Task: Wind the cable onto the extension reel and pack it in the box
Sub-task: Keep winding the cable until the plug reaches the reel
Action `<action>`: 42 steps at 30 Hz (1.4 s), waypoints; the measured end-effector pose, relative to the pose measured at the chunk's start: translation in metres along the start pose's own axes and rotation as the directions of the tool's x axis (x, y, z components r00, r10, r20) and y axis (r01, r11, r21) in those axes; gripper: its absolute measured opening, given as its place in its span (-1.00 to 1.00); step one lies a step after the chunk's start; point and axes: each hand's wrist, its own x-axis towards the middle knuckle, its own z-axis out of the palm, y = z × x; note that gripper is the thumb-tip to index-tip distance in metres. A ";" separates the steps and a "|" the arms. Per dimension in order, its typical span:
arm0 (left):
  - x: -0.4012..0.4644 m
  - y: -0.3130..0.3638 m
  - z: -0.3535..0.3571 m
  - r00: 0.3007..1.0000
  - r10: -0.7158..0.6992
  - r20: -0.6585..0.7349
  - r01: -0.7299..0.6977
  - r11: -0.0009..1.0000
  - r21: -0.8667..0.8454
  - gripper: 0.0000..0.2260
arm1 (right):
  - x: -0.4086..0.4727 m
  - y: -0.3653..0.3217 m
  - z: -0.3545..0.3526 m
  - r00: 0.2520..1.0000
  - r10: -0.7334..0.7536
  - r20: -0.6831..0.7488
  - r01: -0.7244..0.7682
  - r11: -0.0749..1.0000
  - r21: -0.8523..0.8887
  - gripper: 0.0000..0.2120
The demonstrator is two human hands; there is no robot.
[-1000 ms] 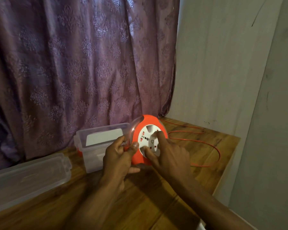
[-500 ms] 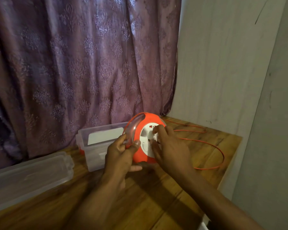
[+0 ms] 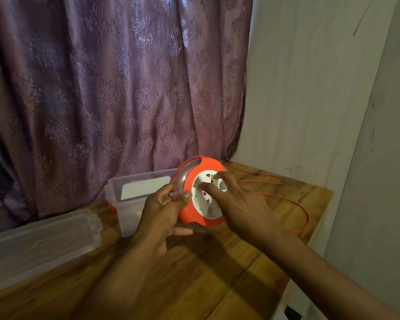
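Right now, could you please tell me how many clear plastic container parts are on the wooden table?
2: an open clear plastic box behind the left hand, and its flat clear lid lying apart at the table's left edge.

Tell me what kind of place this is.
Probably a room in a home: a patterned purple curtain hangs behind a wooden table set in a corner against a plain wall.

The left hand [image 3: 162, 213] grips the clear handle [image 3: 183, 179] of the orange reel [image 3: 194, 211], held on edge above the wooden table [image 3: 206, 273]. The right hand [image 3: 240, 204] lies spread on its white socket face [image 3: 208, 197]. Loose orange cable [image 3: 293, 204] loops on the table to the right; an open clear box [image 3: 134, 199] stands just left, its lid [image 3: 39, 239] farther left, before a purple curtain [image 3: 113, 88]
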 end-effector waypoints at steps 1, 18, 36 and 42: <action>0.000 0.000 0.000 1.000 0.000 0.000 0.000 1.000 0.006 -0.63 | 0.000 0.000 0.000 1.000 0.004 0.002 -0.004 1.000 -0.002 -0.34; -0.003 0.010 -0.007 0.998 0.000 0.069 -0.003 0.999 0.036 -0.75 | -0.012 0.007 -0.015 0.981 -0.191 -0.013 0.189 0.975 -0.114 -0.53; -0.007 0.006 0.007 0.998 0.053 0.040 -0.052 0.999 -0.013 -0.66 | -0.006 -0.002 0.004 0.987 0.147 -0.067 -0.143 0.988 0.058 -0.43; -0.008 -0.003 0.015 0.994 0.107 0.005 -0.107 0.994 -0.028 -0.70 | 0.002 -0.010 0.015 0.873 0.469 -0.131 -0.407 0.851 0.332 -0.32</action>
